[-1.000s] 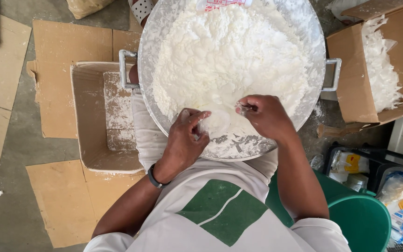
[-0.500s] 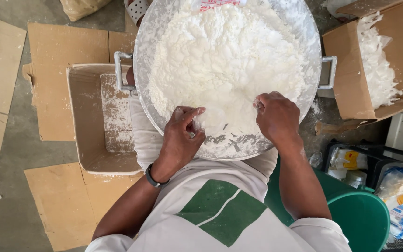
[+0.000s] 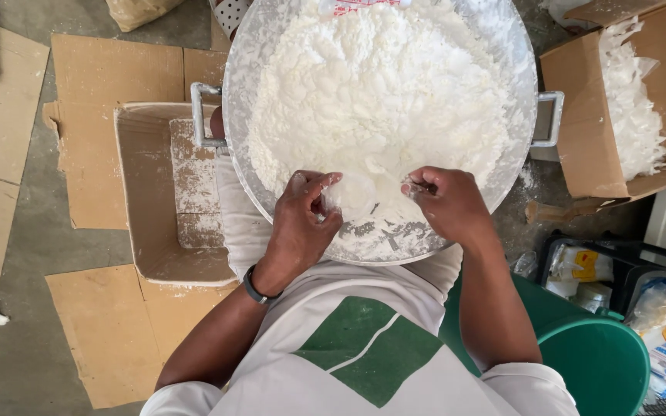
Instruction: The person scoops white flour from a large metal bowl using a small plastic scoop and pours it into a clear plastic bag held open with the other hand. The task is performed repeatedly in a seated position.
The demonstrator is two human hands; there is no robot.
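Both hands at the near edge of a wide metal basin point(image 3: 240, 92) heaped with white powder point(image 3: 379, 85).

Left hand point(image 3: 302, 219), grip closed on a small clear bag point(image 3: 352, 196) just right of its fingertips; right hand point(image 3: 445, 202), grip pinched shut on something too small to tell, just right of the bag. Powder heaped beyond both grips. Left of the left grip, an open cardboard box point(image 3: 148, 192) on the floor; far right of the right grip, another box of white material point(image 3: 634, 100); below right, green bucket point(image 3: 595, 358).
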